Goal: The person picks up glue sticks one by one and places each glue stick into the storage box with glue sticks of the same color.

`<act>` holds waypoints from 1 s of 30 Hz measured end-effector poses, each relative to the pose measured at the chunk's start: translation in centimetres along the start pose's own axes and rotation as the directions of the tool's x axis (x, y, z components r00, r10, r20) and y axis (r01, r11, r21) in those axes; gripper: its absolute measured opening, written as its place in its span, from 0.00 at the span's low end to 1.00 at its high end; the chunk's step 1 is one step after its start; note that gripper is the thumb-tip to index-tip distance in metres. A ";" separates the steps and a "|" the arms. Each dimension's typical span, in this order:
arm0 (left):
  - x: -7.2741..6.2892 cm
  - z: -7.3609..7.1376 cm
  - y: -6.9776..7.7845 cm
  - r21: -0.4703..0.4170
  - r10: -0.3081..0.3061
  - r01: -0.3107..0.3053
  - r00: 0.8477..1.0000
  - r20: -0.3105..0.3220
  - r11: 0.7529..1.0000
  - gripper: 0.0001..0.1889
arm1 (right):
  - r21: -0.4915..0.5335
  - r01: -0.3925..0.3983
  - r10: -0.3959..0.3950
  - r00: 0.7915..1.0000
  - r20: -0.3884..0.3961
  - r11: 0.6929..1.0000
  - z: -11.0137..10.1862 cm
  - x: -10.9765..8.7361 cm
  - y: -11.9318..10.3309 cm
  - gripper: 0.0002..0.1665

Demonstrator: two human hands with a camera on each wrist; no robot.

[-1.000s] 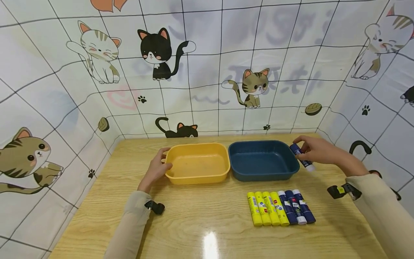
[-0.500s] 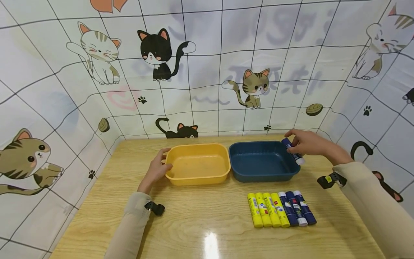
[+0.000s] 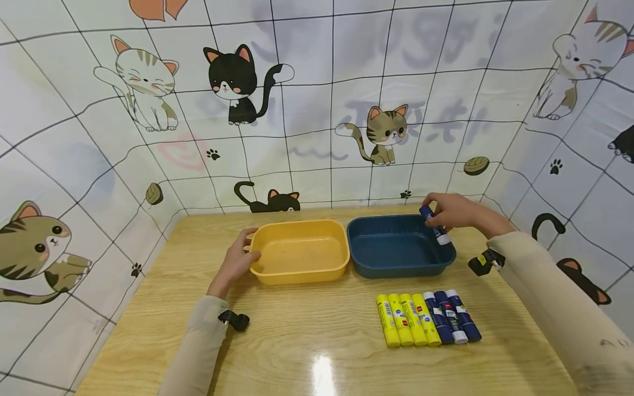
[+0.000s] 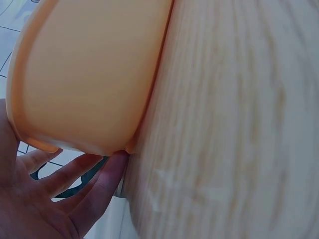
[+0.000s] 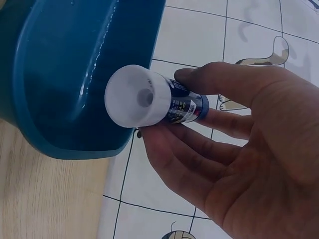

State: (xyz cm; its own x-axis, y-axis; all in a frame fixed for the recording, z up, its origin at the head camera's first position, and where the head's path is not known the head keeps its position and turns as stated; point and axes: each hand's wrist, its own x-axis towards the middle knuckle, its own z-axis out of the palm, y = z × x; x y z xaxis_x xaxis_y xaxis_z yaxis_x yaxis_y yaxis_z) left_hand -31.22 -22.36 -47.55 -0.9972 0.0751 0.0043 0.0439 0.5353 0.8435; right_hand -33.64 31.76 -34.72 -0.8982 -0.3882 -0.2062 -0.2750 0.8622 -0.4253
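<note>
My right hand point(image 3: 454, 210) pinches a navy glue stick point(image 3: 438, 230) between thumb and fingers. In the right wrist view its white end point(image 5: 124, 97) faces the camera, over the blue plastic basin point(image 5: 55, 149). From the head, the stick hangs tilted above the right end of that blue basin point(image 3: 401, 271). My left hand point(image 3: 235, 260) holds the left end of the yellow basin point(image 3: 299, 278). The left wrist view has the thumb at the rim and the fingers against the outer wall of the yellow basin point(image 4: 94, 74).
Several yellow glue sticks point(image 3: 408, 320) and three navy ones point(image 3: 452, 317) lie side by side in front of the blue basin. Both basins stand next to each other on a wooden table point(image 3: 297, 341). A cat-print sheet point(image 3: 317, 110) rises behind and at both sides.
My right hand has carried the navy glue stick leftward, from beside the blue basin to over its right end. The left hand keeps its place on the yellow basin.
</note>
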 end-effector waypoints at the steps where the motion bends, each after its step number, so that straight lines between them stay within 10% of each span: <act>1: 0.0 0.0 0.0 -0.001 -0.002 0.002 1.000 -0.001 1.000 0.38 | 0.005 -0.008 0.008 1.000 0.010 1.000 0.0 0.2 -0.1 0.33; 30: -0.2 0.0 0.1 -0.015 -0.006 0.006 1.000 0.012 1.000 0.38 | -0.035 -0.139 0.143 0.973 0.179 0.990 3.0 4.4 0.8 0.33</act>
State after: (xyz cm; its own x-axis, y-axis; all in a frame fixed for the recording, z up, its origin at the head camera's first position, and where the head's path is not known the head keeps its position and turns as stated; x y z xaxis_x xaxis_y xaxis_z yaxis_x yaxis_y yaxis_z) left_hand -31.00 -22.38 -47.47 -0.9966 0.0825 -0.0071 0.0372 0.5228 0.8517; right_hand -36.81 29.79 -38.59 -0.8521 -0.3127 -0.4196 -0.1589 0.9186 -0.3618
